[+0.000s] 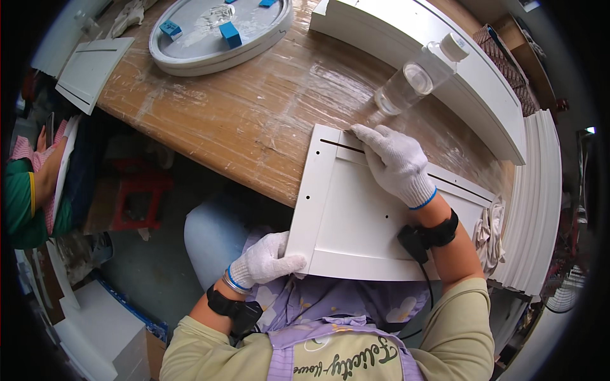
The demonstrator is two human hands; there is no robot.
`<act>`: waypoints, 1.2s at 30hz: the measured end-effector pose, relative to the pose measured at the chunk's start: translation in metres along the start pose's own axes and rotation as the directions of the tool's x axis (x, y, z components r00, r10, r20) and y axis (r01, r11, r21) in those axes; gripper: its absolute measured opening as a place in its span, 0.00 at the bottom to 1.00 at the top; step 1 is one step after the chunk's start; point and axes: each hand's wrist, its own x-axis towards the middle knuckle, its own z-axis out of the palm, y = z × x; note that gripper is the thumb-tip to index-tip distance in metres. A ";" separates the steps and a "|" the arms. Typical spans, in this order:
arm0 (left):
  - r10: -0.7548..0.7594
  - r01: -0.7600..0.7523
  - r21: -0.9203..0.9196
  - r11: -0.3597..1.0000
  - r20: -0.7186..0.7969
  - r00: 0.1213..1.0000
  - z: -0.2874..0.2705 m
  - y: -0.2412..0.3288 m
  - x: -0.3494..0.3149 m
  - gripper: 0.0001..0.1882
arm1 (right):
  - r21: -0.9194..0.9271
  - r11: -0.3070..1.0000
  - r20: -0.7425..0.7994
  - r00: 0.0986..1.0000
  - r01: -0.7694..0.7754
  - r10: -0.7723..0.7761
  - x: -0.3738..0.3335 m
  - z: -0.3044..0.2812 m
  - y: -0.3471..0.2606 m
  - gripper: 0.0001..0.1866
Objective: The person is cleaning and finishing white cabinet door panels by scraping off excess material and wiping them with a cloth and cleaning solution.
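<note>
A white panel [356, 222] with a raised border, small dark holes and dark slots near its far edge lies tilted over my lap and the table's front edge. My left hand [268, 259], in a white knit glove, grips its near left corner, thumb on top. At the panel's far edge, beside the slot, my gloved right hand [397, 162] is closed, its fingers pressed together and the forefinger reaching to the rim. Whatever lies between those fingertips is too small to make out.
Beyond my right hand, a clear bottle [416, 77] with a white cap stands on the wooden table [254, 120]. Around it are a round turntable [190, 57] with blue blocks [230, 35], long white boards [406, 32], stacked panels [530, 203] and a crumpled cloth [490, 235]. Another person sits at the left.
</note>
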 end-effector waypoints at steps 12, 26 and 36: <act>0.047 -0.047 0.012 0.999 0.019 0.999 0.000 -0.002 0.001 0.20 | 0.086 0.996 0.062 0.997 0.034 -0.039 0.004 -0.004 0.000 0.14; 0.060 -0.060 0.008 0.998 0.017 0.998 -0.001 -0.003 0.000 0.23 | 0.097 0.995 0.080 0.996 0.039 -0.047 -0.010 -0.007 -0.012 0.14; 0.097 -0.098 0.035 0.995 0.036 0.995 -0.002 -0.003 0.000 0.19 | 0.064 0.996 0.034 0.997 -0.069 0.067 -0.007 0.000 -0.020 0.14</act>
